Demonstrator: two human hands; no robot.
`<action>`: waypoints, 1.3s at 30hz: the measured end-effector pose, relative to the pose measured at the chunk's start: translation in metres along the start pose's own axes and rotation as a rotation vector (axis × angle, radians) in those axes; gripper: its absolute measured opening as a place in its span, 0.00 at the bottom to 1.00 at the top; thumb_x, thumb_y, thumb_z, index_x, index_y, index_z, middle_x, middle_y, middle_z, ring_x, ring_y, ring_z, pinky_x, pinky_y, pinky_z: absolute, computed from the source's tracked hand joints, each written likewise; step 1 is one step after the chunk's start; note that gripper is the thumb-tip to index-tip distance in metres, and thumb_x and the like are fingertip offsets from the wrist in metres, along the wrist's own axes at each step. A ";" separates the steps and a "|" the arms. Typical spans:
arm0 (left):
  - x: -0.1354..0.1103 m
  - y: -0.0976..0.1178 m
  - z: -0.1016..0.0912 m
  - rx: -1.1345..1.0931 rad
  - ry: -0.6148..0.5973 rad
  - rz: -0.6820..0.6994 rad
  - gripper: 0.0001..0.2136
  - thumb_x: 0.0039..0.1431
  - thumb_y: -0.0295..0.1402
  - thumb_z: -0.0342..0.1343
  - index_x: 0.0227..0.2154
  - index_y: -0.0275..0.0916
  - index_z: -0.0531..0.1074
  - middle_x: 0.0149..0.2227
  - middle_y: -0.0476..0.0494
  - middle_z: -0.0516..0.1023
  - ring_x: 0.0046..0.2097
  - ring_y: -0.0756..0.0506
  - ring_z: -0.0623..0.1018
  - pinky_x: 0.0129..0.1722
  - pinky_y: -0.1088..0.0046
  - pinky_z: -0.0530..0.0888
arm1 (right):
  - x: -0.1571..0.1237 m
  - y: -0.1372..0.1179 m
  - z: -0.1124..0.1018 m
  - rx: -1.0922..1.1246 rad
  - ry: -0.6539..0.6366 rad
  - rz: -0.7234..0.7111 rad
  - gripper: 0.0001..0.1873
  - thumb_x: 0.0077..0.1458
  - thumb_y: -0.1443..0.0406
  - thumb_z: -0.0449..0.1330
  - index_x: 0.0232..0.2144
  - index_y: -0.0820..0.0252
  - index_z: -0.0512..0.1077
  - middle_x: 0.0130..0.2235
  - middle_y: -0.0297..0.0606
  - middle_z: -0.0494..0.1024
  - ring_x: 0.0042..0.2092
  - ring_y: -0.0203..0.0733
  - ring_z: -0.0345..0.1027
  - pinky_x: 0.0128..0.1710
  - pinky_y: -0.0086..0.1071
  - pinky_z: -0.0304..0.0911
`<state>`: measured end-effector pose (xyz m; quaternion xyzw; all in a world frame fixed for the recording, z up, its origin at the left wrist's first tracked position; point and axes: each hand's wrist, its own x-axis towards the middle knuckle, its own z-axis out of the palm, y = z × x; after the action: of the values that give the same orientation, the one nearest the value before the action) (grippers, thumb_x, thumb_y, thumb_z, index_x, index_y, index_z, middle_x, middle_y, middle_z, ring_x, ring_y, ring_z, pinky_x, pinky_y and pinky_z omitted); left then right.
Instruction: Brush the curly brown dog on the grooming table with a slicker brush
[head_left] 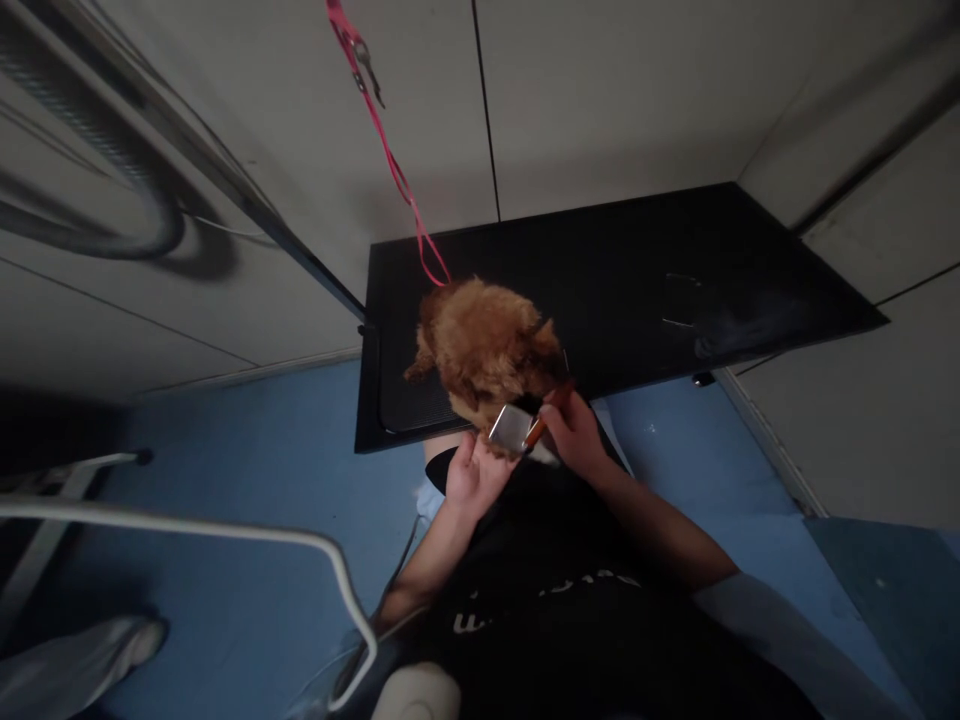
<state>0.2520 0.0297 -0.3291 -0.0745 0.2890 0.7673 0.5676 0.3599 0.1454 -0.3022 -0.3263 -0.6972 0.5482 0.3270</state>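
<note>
A curly brown dog (484, 335) is at the near edge of a black grooming table (615, 270), toward its left end. My right hand (576, 435) is closed around the orange-brown handle of a slicker brush (511, 428). The brush's flat, silvery rectangular head lies against the fur at the dog's near side. Just left of the brush, my left hand (476, 475) is closed on one of the dog's legs, palm turned up. The brush head partly hides that leg and some of my left fingers.
A pink grooming loop (401, 180) with a metal clip runs down to the dog from above. A slanted dark post (300, 245) rises at the table's left. On the left are a grey hose (142, 190) and a bent white tube (225, 525). Pale wall panels (600, 90) stand behind.
</note>
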 end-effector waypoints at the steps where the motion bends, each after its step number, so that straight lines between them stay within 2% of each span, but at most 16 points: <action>1: 0.000 -0.001 0.000 0.004 -0.017 0.014 0.22 0.58 0.45 0.51 0.48 0.34 0.70 0.50 0.36 0.75 0.56 0.38 0.69 0.56 0.58 0.65 | 0.001 0.000 -0.001 -0.005 0.067 -0.003 0.07 0.52 0.60 0.54 0.32 0.58 0.65 0.30 0.35 0.73 0.33 0.39 0.69 0.35 0.33 0.66; 2: 0.000 -0.001 0.001 0.013 -0.032 0.025 0.23 0.57 0.46 0.51 0.48 0.34 0.70 0.49 0.36 0.75 0.56 0.38 0.70 0.56 0.58 0.65 | 0.002 -0.001 -0.002 -0.001 0.076 -0.012 0.07 0.52 0.60 0.54 0.32 0.58 0.65 0.31 0.35 0.73 0.33 0.39 0.69 0.35 0.33 0.66; 6: 0.003 -0.003 0.000 0.064 -0.082 0.065 0.21 0.54 0.48 0.55 0.42 0.35 0.73 0.46 0.37 0.77 0.52 0.39 0.73 0.53 0.61 0.68 | 0.007 -0.001 -0.004 0.035 -0.086 0.013 0.07 0.51 0.60 0.56 0.31 0.57 0.66 0.30 0.35 0.74 0.32 0.39 0.69 0.34 0.33 0.66; 9: 0.008 -0.006 0.000 0.110 -0.100 0.089 0.17 0.54 0.42 0.57 0.41 0.36 0.73 0.46 0.39 0.77 0.51 0.40 0.74 0.52 0.63 0.70 | 0.012 0.000 -0.005 0.022 0.092 -0.004 0.07 0.52 0.60 0.55 0.32 0.57 0.65 0.30 0.35 0.73 0.33 0.40 0.69 0.34 0.33 0.66; 13: 0.013 -0.010 -0.004 0.152 -0.045 0.123 0.16 0.53 0.38 0.58 0.42 0.35 0.73 0.46 0.39 0.77 0.52 0.41 0.74 0.52 0.64 0.70 | 0.019 0.004 -0.006 0.055 0.041 0.011 0.08 0.51 0.60 0.56 0.31 0.57 0.66 0.28 0.34 0.72 0.31 0.40 0.68 0.34 0.33 0.66; 16: 0.018 -0.010 -0.006 0.222 0.018 0.167 0.16 0.49 0.38 0.63 0.39 0.35 0.74 0.42 0.40 0.79 0.48 0.41 0.76 0.49 0.65 0.72 | 0.023 0.011 -0.008 0.116 0.191 0.033 0.09 0.51 0.58 0.55 0.31 0.58 0.66 0.29 0.35 0.73 0.33 0.40 0.69 0.35 0.34 0.66; 18: 0.021 -0.009 -0.006 0.276 0.065 0.195 0.15 0.44 0.38 0.66 0.35 0.36 0.75 0.36 0.43 0.80 0.44 0.42 0.78 0.46 0.68 0.73 | 0.024 0.020 -0.010 0.182 0.092 0.029 0.10 0.51 0.57 0.56 0.30 0.58 0.66 0.31 0.36 0.75 0.34 0.40 0.70 0.37 0.34 0.67; 20: 0.025 -0.008 -0.004 0.307 0.105 0.225 0.16 0.41 0.37 0.68 0.33 0.36 0.75 0.32 0.45 0.80 0.39 0.44 0.78 0.42 0.71 0.72 | 0.026 0.031 -0.009 0.249 0.040 0.095 0.12 0.50 0.56 0.56 0.29 0.58 0.66 0.29 0.35 0.75 0.32 0.39 0.70 0.35 0.33 0.67; 23: 0.030 -0.008 -0.003 0.340 0.124 0.253 0.18 0.38 0.39 0.70 0.33 0.36 0.75 0.32 0.45 0.80 0.37 0.46 0.78 0.42 0.73 0.71 | 0.022 0.049 0.002 0.279 0.139 0.281 0.14 0.49 0.53 0.56 0.27 0.58 0.65 0.20 0.29 0.69 0.22 0.35 0.64 0.24 0.29 0.62; 25: 0.032 -0.006 -0.006 0.410 0.118 0.238 0.19 0.38 0.41 0.69 0.32 0.35 0.76 0.31 0.45 0.79 0.35 0.47 0.77 0.40 0.72 0.71 | 0.014 0.058 0.016 0.262 -0.059 0.351 0.16 0.49 0.51 0.56 0.23 0.58 0.64 0.15 0.26 0.63 0.17 0.33 0.58 0.19 0.27 0.55; 27: 0.031 0.002 -0.012 0.565 0.161 0.243 0.16 0.39 0.41 0.68 0.26 0.34 0.75 0.26 0.46 0.77 0.30 0.47 0.75 0.36 0.72 0.70 | 0.004 0.060 0.034 0.218 -0.302 0.324 0.18 0.51 0.51 0.54 0.20 0.57 0.63 0.14 0.26 0.61 0.17 0.33 0.56 0.18 0.27 0.53; 29: 0.029 0.012 -0.016 0.725 0.262 0.305 0.12 0.40 0.38 0.66 0.23 0.35 0.73 0.23 0.48 0.75 0.28 0.49 0.73 0.34 0.74 0.69 | -0.005 0.058 0.048 0.065 -0.332 0.227 0.18 0.52 0.52 0.54 0.19 0.57 0.63 0.16 0.30 0.65 0.19 0.35 0.60 0.21 0.28 0.55; 32: 0.024 0.020 -0.015 0.902 0.348 0.438 0.10 0.44 0.35 0.64 0.30 0.36 0.74 0.31 0.47 0.77 0.36 0.47 0.74 0.39 0.74 0.68 | -0.016 0.051 0.060 -0.368 -0.274 0.054 0.13 0.52 0.57 0.56 0.21 0.58 0.67 0.22 0.38 0.73 0.26 0.41 0.68 0.29 0.32 0.59; 35: 0.028 0.011 -0.010 1.096 0.323 0.487 0.14 0.47 0.34 0.62 0.37 0.37 0.72 0.38 0.43 0.77 0.43 0.44 0.74 0.47 0.69 0.67 | -0.031 0.051 0.063 -0.610 -0.427 0.002 0.08 0.53 0.62 0.56 0.31 0.60 0.72 0.29 0.45 0.78 0.33 0.45 0.72 0.35 0.33 0.60; 37: 0.034 0.004 -0.011 1.203 0.384 0.505 0.14 0.47 0.33 0.62 0.37 0.36 0.69 0.39 0.40 0.76 0.44 0.42 0.74 0.49 0.65 0.66 | -0.043 0.058 0.058 -0.616 -0.564 0.014 0.12 0.55 0.62 0.54 0.39 0.60 0.72 0.34 0.44 0.79 0.36 0.45 0.73 0.37 0.32 0.61; 39: 0.038 0.000 -0.018 1.270 0.473 0.526 0.11 0.49 0.34 0.60 0.34 0.36 0.68 0.36 0.40 0.75 0.42 0.41 0.74 0.47 0.64 0.67 | -0.052 0.069 0.047 -0.622 -0.713 -0.034 0.13 0.57 0.60 0.51 0.39 0.61 0.71 0.37 0.44 0.79 0.41 0.45 0.72 0.43 0.35 0.61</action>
<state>0.2348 0.0515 -0.3610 0.1773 0.8022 0.5258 0.2204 0.3578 0.0898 -0.3833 -0.1889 -0.9023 0.3858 -0.0371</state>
